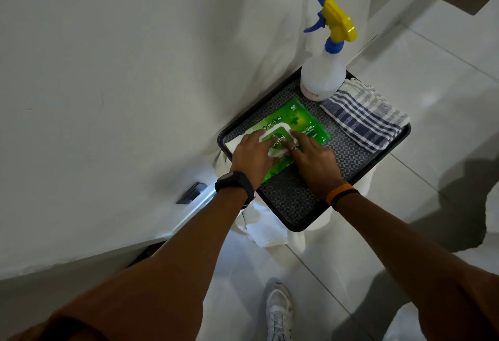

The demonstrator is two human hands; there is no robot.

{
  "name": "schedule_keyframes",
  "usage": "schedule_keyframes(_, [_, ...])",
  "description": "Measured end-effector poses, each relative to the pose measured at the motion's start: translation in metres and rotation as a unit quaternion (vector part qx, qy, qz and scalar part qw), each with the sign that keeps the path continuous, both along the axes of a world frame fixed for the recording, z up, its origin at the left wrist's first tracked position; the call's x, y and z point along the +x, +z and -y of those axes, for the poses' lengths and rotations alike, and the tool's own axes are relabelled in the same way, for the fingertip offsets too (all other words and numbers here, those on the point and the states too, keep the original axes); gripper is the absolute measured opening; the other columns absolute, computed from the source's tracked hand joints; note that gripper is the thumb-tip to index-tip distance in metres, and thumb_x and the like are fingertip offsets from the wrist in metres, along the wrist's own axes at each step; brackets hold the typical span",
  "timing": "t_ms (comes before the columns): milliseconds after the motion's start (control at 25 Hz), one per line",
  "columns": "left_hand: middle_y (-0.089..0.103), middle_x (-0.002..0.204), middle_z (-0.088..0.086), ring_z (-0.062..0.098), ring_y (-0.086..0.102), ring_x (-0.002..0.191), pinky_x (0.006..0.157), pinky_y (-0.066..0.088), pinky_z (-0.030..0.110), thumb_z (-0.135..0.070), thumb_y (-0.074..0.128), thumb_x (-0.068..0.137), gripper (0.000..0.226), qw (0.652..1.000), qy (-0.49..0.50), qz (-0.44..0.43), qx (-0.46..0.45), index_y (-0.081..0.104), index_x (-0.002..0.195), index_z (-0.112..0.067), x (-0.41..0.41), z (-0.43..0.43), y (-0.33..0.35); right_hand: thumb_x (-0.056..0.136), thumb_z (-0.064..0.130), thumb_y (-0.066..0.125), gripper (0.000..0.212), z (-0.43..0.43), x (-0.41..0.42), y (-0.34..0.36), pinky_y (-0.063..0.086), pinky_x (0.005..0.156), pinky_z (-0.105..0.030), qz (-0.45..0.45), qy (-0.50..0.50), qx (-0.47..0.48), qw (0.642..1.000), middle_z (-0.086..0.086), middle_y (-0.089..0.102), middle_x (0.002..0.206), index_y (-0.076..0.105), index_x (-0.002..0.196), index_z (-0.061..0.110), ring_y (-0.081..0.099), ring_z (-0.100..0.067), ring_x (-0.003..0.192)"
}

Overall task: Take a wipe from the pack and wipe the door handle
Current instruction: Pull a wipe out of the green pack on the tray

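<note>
White shoe (278,311) at the bottom, on pale floor tiles (421,76). Both forearms reach forward over a dark tray (291,205) with a patterned liner; tray sits on something draped in white cloth (266,235), right up against the white door (121,84). Dark latch plate (192,193) visible on the door edge, left of the tray's near corner. Door handle not in view.

Left hand (252,155), black watch (234,182) on the wrist: palm down on the left end of the wipe pack (294,130), fingers loosely spread and flat, fingertips at the left rim of the white flap (278,138). White wipe (237,142) lies under and just left of this hand, at the tray's left edge; can't tell if the hand is pinching it or just lying on it.

Right hand (313,158), orange band (340,192) on the wrist, ring on one finger: palm down on the pack's near-right part, fingers spread, tips pressing the flap's right rim. No pinch.

Pack is green, lying flat across the middle of the tray.

Far right edge: folded blue-and-white checked cloth (364,116), overhanging the rim slightly. Far corner: white spray bottle (322,76), upright, yellow-and-blue trigger head, touching the cloth's far end.
</note>
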State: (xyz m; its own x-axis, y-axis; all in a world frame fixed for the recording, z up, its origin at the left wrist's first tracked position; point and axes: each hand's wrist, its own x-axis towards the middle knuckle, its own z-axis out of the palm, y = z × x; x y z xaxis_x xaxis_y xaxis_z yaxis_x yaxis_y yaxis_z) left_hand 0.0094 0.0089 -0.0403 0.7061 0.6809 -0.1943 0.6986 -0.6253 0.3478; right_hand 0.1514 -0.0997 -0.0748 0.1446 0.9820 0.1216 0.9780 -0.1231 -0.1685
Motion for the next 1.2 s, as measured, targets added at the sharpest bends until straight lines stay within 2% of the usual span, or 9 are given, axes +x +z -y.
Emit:
schedule_keyframes(160, [0.046,0.153,0.006,0.024,0.046,0.136,0.113,0.038,0.034,-0.031,0.069,0.096,0.049,1.0,0.009,0.007,-0.012,0.056,0.142,-0.024,-0.001,-0.001,0.0,0.087,0.006,0.08,0.041,0.0,-0.001,-0.003,0.065,0.058,-0.044,0.017,-0.009,0.039,0.999,-0.031,0.068,0.127,0.069,0.125,-0.001,0.075,-0.043,0.099])
schedule_keyframes(280, [0.05,0.151,0.007,0.024,0.051,0.135,0.112,0.041,0.036,-0.031,0.069,0.096,0.049,1.0,-0.001,0.025,-0.018,0.056,0.142,-0.023,-0.002,-0.004,0.002,0.093,0.011,0.073,0.037,-0.001,0.0,0.001,0.064,0.059,-0.043,0.006,-0.009,0.047,0.999,-0.025,0.067,0.133,0.066,0.129,0.002,0.074,-0.04,0.103])
schedule_keyframes(400, [0.063,0.139,0.007,0.024,0.061,0.125,0.1,0.047,0.037,-0.033,0.059,0.103,0.043,0.999,-0.009,0.033,-0.024,0.053,0.144,-0.023,-0.002,-0.013,0.008,0.103,0.034,0.051,0.041,-0.011,-0.001,0.011,0.062,0.068,-0.043,-0.099,-0.094,0.032,0.99,-0.013,0.066,0.138,0.056,0.139,0.016,0.074,-0.032,0.101])
schedule_keyframes(480, [0.073,0.12,0.01,0.029,0.067,0.111,0.086,0.05,0.039,-0.033,0.05,0.107,0.038,1.0,-0.007,0.011,-0.015,0.052,0.145,-0.026,0.001,-0.019,0.011,0.1,0.042,0.056,0.043,-0.018,-0.004,0.016,0.061,0.078,-0.043,-0.224,-0.213,0.036,0.95,-0.006,0.072,0.127,0.051,0.138,0.023,0.074,-0.028,0.097])
schedule_keyframes(560, [0.076,0.107,0.015,0.034,0.068,0.103,0.082,0.05,0.041,-0.029,0.045,0.109,0.036,1.0,0.003,0.001,-0.014,0.051,0.145,-0.026,0.002,-0.021,0.012,0.096,0.038,0.067,0.039,-0.021,-0.008,0.018,0.059,0.085,-0.04,-0.268,-0.254,0.043,0.928,-0.002,0.073,0.123,0.058,0.131,0.023,0.072,-0.025,0.104])
schedule_keyframes(680, [0.076,0.105,0.018,0.037,0.068,0.101,0.082,0.051,0.043,-0.029,0.041,0.111,0.036,1.0,0.018,0.001,-0.014,0.051,0.145,-0.025,0.003,-0.019,0.01,0.092,0.038,0.072,0.035,-0.025,-0.016,0.018,0.053,0.085,-0.039,-0.233,-0.237,0.026,0.943,-0.004,0.07,0.124,0.07,0.121,0.018,0.062,-0.027,0.116])
schedule_keyframes(840, [0.074,0.109,0.02,0.04,0.067,0.103,0.083,0.051,0.045,-0.029,0.038,0.112,0.037,1.0,0.013,-0.006,-0.012,0.05,0.145,-0.021,0.004,-0.022,0.01,0.09,0.039,0.074,0.044,-0.035,-0.021,0.021,0.053,0.086,-0.044,-0.192,-0.244,-0.033,0.95,-0.01,0.064,0.125,0.067,0.126,0.014,0.056,-0.032,0.121])
schedule_keyframes(1080, [0.073,0.11,0.021,0.04,0.066,0.104,0.084,0.051,0.045,-0.03,0.036,0.112,0.037,1.0,0.01,-0.022,-0.006,0.049,0.146,-0.021,0.006,-0.021,0.012,0.098,0.027,0.064,0.024,-0.044,-0.03,0.03,0.05,0.077,-0.038,-0.13,-0.249,-0.068,0.957,-0.01,0.067,0.121,0.071,0.117,0.015,0.054,-0.032,0.122])
schedule_keyframes(1200, [0.074,0.108,0.02,0.04,0.067,0.102,0.082,0.052,0.045,-0.029,0.036,0.112,0.037,1.0,0.01,-0.016,-0.004,0.05,0.146,-0.021,0.006,-0.02,0.01,0.098,0.025,0.065,0.03,-0.048,-0.033,0.034,0.052,0.079,-0.041,-0.135,-0.268,-0.068,0.951,-0.014,0.068,0.123,0.065,0.125,0.012,0.054,-0.035,0.123])
